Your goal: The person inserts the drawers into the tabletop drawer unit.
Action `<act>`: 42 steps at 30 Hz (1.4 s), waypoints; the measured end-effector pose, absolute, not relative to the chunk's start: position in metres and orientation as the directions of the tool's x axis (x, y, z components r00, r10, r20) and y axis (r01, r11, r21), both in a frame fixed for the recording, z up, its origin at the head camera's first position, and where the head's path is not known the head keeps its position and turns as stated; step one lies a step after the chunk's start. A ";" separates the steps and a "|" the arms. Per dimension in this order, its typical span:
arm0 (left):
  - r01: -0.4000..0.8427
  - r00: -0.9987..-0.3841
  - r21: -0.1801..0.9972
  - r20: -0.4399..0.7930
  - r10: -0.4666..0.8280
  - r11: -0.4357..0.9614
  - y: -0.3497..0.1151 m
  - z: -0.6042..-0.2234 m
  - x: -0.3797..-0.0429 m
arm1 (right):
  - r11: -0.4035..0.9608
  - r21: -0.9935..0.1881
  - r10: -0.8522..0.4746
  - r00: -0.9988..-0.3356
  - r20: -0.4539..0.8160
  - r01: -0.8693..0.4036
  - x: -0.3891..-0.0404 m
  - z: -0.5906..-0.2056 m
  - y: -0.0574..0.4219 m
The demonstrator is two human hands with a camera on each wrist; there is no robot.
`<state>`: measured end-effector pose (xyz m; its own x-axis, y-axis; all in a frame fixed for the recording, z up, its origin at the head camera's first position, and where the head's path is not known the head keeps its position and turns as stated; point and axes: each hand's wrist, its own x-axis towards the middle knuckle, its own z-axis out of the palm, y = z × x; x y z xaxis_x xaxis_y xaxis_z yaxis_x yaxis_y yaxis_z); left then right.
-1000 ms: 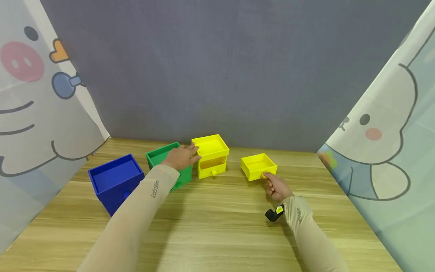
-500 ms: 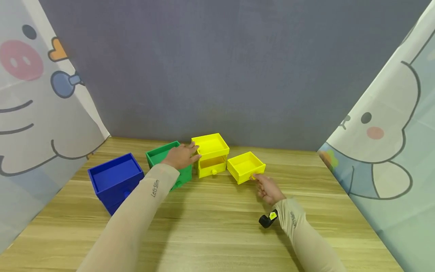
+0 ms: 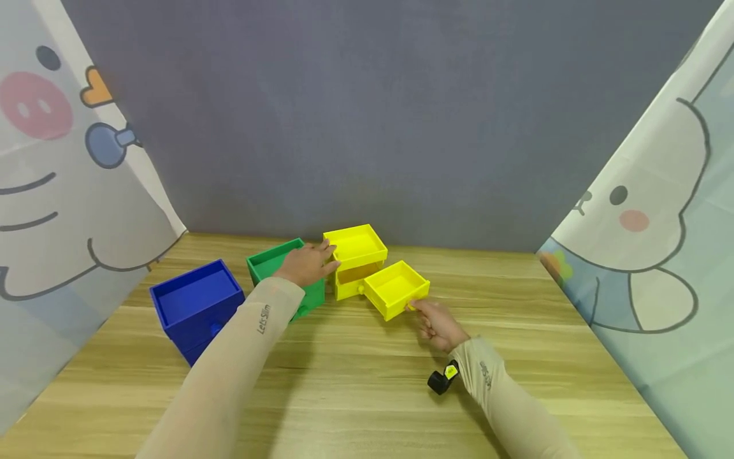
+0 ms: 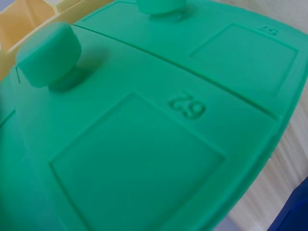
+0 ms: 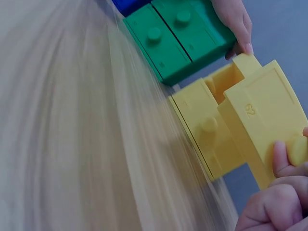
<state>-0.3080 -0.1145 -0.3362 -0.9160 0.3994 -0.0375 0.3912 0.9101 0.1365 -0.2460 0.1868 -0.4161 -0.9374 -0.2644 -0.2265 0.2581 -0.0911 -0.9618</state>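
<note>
With my right hand (image 3: 440,324) I pinch the round knob of a loose yellow drawer (image 3: 397,287), which is held in front of the right side of the yellow drawer cabinet (image 3: 357,245). That cabinet has an open upper slot and a lower drawer with its own knob. In the right wrist view the loose drawer (image 5: 267,110) shows a number on its front and overlaps the slot. My left hand (image 3: 304,264) reaches over the green drawer cabinet (image 3: 312,296), its extended fingers touching the yellow cabinet's left edge. The left wrist view shows only the green drawer fronts (image 4: 139,159) closely, not the fingers.
A blue drawer cabinet (image 3: 197,296) stands at the left, near my left forearm. The wooden table (image 3: 355,395) carries everything. Behind rises a grey wall (image 3: 373,121), with printed cartoon sheets (image 3: 659,268) at both sides.
My right hand has carried the loose yellow drawer leftward, from apart on the right to in front of the yellow cabinet. My left hand has stayed at the cabinet's edge.
</note>
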 end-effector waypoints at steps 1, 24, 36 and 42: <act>0.391 -0.916 0.138 -0.036 0.399 0.910 -0.115 -0.336 -0.308 | -0.098 -0.961 -0.275 -0.935 -0.225 0.260 -0.246 -0.416 0.185; 0.392 -0.916 0.149 -0.021 0.400 0.908 -0.115 -0.339 -0.309 | -0.158 -0.955 -0.295 -0.935 -0.197 0.251 -0.237 -0.420 0.151; 0.390 -0.917 0.151 -0.027 0.398 0.908 -0.117 -0.337 -0.308 | -0.148 -0.958 -0.280 -0.939 -0.198 0.246 -0.241 -0.419 0.139; 0.397 -0.914 0.155 -0.024 0.405 0.905 -0.116 -0.337 -0.308 | -0.163 -0.959 -0.274 -0.944 -0.182 0.232 -0.244 -0.419 0.135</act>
